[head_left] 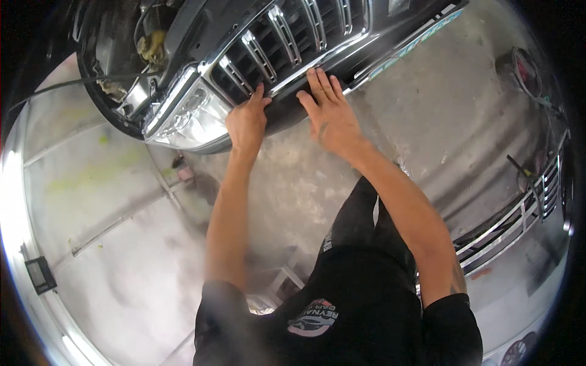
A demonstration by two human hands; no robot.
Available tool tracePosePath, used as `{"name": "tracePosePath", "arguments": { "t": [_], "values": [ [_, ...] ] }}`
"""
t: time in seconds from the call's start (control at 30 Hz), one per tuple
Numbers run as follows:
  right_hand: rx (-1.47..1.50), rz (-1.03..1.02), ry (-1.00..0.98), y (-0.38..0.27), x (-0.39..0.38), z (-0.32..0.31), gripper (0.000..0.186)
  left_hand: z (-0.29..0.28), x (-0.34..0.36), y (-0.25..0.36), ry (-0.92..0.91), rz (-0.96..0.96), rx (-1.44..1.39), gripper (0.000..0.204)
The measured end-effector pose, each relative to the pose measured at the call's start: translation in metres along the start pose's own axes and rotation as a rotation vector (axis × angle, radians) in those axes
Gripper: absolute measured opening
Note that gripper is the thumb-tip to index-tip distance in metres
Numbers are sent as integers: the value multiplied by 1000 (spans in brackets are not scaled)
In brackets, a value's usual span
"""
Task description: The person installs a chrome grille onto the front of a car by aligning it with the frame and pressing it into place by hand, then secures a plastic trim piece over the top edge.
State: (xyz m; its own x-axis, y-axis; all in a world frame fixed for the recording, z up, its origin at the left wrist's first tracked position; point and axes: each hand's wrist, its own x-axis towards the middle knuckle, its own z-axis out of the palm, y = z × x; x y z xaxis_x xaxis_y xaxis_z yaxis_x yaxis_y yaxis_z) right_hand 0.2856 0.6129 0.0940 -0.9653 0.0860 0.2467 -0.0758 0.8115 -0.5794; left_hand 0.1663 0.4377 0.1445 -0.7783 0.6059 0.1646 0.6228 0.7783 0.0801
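Your left hand (247,121) is curled shut on the lower edge of the black car grille (287,36), thumb hooked up between the chrome bars, just at the 11 o'clock side of the picture's centre. Your right hand (328,110) lies flat and open, fingers together, pressed on the chrome strip along the grille's bottom, at 12 o'clock. The grille fills the top, running from 11 to 1 o'clock. Just beside your left hand, toward 10 o'clock, sits the clear headlight (186,116). The grey concrete floor (439,122) spreads below, and a second chrome grille (519,219) lies at 3 o'clock, well apart.
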Motion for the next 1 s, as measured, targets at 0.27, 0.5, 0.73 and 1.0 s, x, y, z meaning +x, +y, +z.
{"name": "tracePosePath", "arguments": {
  "t": [0.27, 0.5, 0.73, 1.0],
  "values": [
    [-28, -10, -6, -4, 1, 3, 43, 19, -19, -6, 158, -11, -11, 37],
    [-102, -29, 25, -4, 1, 4, 47, 22, -63, 24, 291, -219, -300, 39],
    [-142, -113, 10, -20, 5, -5, 44, 15, -86, 21, 406, -692, -772, 34],
    [12, -50, 78, -53, 39, 0, 41, 21, -62, 25, 579, -756, -788, 34]
  ]
}}
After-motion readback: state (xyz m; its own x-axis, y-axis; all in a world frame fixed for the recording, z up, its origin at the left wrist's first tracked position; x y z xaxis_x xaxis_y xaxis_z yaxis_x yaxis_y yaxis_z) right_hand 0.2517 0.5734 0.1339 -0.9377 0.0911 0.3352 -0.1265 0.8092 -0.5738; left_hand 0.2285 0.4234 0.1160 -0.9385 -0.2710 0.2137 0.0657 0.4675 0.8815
